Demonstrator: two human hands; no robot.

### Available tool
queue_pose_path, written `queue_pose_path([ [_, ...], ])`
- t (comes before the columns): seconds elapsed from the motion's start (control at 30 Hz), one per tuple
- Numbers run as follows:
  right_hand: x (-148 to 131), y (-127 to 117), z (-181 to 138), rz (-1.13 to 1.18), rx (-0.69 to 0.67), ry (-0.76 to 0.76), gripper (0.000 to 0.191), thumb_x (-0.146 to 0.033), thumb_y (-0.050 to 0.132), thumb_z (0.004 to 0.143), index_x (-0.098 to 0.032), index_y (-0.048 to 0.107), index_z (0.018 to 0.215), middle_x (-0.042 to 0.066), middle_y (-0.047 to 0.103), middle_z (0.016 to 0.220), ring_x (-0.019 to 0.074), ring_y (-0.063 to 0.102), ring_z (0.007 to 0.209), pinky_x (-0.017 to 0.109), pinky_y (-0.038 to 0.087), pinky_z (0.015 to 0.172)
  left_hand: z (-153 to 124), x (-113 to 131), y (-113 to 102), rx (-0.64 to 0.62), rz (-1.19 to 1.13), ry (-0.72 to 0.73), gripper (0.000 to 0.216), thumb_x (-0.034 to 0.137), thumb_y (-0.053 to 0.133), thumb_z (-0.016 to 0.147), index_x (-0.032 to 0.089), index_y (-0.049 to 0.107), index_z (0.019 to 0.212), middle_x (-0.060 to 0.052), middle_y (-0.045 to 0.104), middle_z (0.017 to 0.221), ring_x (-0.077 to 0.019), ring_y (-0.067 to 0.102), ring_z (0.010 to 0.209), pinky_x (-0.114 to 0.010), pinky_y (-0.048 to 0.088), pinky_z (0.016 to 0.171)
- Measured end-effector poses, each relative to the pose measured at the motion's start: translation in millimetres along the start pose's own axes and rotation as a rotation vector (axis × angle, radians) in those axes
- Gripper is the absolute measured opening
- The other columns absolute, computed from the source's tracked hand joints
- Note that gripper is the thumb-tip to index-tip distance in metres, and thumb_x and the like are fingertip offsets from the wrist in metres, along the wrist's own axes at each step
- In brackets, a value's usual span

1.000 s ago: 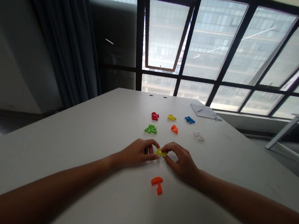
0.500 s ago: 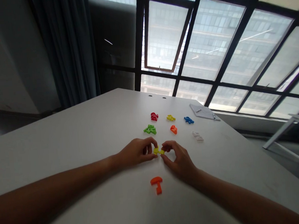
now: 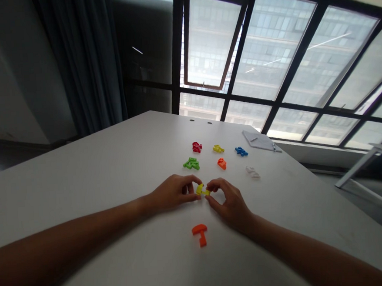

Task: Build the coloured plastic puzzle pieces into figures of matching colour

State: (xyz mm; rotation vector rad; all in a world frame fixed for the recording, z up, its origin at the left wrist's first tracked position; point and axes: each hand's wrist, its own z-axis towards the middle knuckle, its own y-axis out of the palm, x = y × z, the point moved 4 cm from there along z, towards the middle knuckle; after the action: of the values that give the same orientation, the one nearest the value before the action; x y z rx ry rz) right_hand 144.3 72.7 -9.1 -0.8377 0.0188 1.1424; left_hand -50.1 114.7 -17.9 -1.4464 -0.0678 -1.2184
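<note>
Over the middle of the white table (image 3: 107,166), my left hand (image 3: 174,190) pinches a small yellow plastic piece (image 3: 199,189) between thumb and fingers. Facing it, my right hand (image 3: 228,201) has its thumb and forefinger closed on another yellow bit (image 3: 206,193). The two yellow parts meet or nearly meet between my fingertips; whether they are joined I cannot tell. Nearer to me, between my forearms, lies an orange T-shaped piece (image 3: 201,234).
Beyond my hands lie small piles of plastic pieces: green (image 3: 191,163), red (image 3: 197,147), yellow (image 3: 218,148), orange (image 3: 221,163), blue (image 3: 241,151) and white (image 3: 252,172). Paper (image 3: 258,140) with a pen sits at the right edge. A white-framed piece of furniture (image 3: 356,166) stands right.
The yellow piece in my left hand has tilted slightly against the one in my right. Both hands stay nearly in place.
</note>
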Motion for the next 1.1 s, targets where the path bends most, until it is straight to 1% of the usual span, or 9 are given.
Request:
queue_pose_path([
  [0.23,-0.8,1.1,-1.6,-0.015,0.022,-0.004,0.022,-0.015,0.067,0.085,-0.021,0.060,0.105,0.004,0.068,0.094,0.0183,0.062,0.081,0.031,0.054,0.073,-0.2,1.3,-1.1,0.001,0.016,0.000,0.040,0.049,0.070,0.088,0.024,0.067,0.118,0.002,0.069,0.077,-0.0124,0.061,0.065,-0.022,0.043,0.063],
  [0.33,-2.6,-0.6,0.7,-0.028,0.013,-0.009,0.017,-0.015,0.065,0.086,-0.022,0.062,0.101,0.004,0.068,0.092,0.0182,0.062,0.080,0.032,0.053,0.074,-0.3,1.6,-1.1,-0.002,0.022,-0.006,0.045,0.049,0.069,0.088,0.027,0.062,0.127,0.003,0.069,0.078,-0.0129,0.061,0.066,-0.022,0.042,0.062],
  [0.43,5.0,-13.4,12.4,-0.084,0.011,-0.003,0.008,-0.015,0.061,0.089,-0.021,0.065,0.093,0.004,0.068,0.089,0.0179,0.062,0.080,0.031,0.052,0.074,-0.4,2.1,-0.2,-0.011,0.044,-0.033,0.047,0.047,0.066,0.090,0.028,0.058,0.132,0.003,0.069,0.079,-0.0134,0.062,0.066,-0.022,0.042,0.061],
  [0.5,21.7,-30.1,26.5,-0.165,0.040,0.047,0.007,-0.016,0.061,0.089,-0.021,0.066,0.089,0.003,0.069,0.087,0.0174,0.062,0.076,0.030,0.051,0.071,-0.1,3.4,1.3,-0.034,0.084,-0.034,0.037,0.043,0.062,0.092,0.027,0.063,0.126,0.003,0.069,0.079,-0.0130,0.062,0.066,-0.022,0.041,0.061],
  [0.6,64.6,-58.0,52.7,-0.349,0.067,0.210,0.006,-0.017,0.063,0.087,-0.019,0.068,0.087,0.003,0.071,0.085,0.0163,0.064,0.072,0.028,0.051,0.071,1.0,7.1,3.1,-0.050,0.157,0.021,0.027,0.039,0.059,0.093,0.026,0.070,0.115,0.002,0.069,0.078,-0.0126,0.061,0.067,-0.021,0.040,0.062],
  [0.7,118.1,-71.8,74.2,-0.608,-0.088,0.461,0.011,-0.016,0.062,0.087,-0.019,0.072,0.093,0.003,0.074,0.094,0.0164,0.068,0.082,0.026,0.049,0.081,1.8,9.5,3.5,-0.039,0.202,0.074,0.024,0.036,0.058,0.092,0.025,0.073,0.108,0.002,0.069,0.078,-0.0125,0.061,0.068,-0.021,0.041,0.063],
  [0.9,190.3,-57.5,96.0,-0.712,-0.247,0.640,0.013,-0.012,0.065,0.082,-0.016,0.076,0.088,0.008,0.077,0.094,0.0206,0.068,0.090,0.027,0.047,0.078,2.1,9.0,3.1,-0.039,0.250,0.092,0.021,0.033,0.057,0.093,0.026,0.075,0.102,0.002,0.072,0.082,-0.0130,0.062,0.071,-0.022,0.040,0.066],
  [1.0,208.2,-43.2,101.6,-0.713,-0.292,0.688,0.016,-0.012,0.066,0.081,-0.017,0.078,0.090,0.009,0.077,0.096,0.0200,0.068,0.092,0.025,0.046,0.079,2.4,8.7,3.4,-0.055,0.254,0.116,0.020,0.031,0.057,0.093,0.026,0.075,0.100,0.002,0.074,0.086,-0.0131,0.064,0.074,-0.021,0.041,0.069],
  [1.1,213.9,-33.8,104.5,-0.704,-0.308,0.693,0.023,-0.010,0.063,0.082,-0.017,0.079,0.097,0.010,0.077,0.102,0.0207,0.068,0.096,0.026,0.047,0.084,2.4,8.8,3.2,-0.065,0.255,0.125,0.019,0.030,0.057,0.093,0.026,0.075,0.100,0.002,0.074,0.088,-0.0133,0.064,0.075,-0.021,0.041,0.069],
])
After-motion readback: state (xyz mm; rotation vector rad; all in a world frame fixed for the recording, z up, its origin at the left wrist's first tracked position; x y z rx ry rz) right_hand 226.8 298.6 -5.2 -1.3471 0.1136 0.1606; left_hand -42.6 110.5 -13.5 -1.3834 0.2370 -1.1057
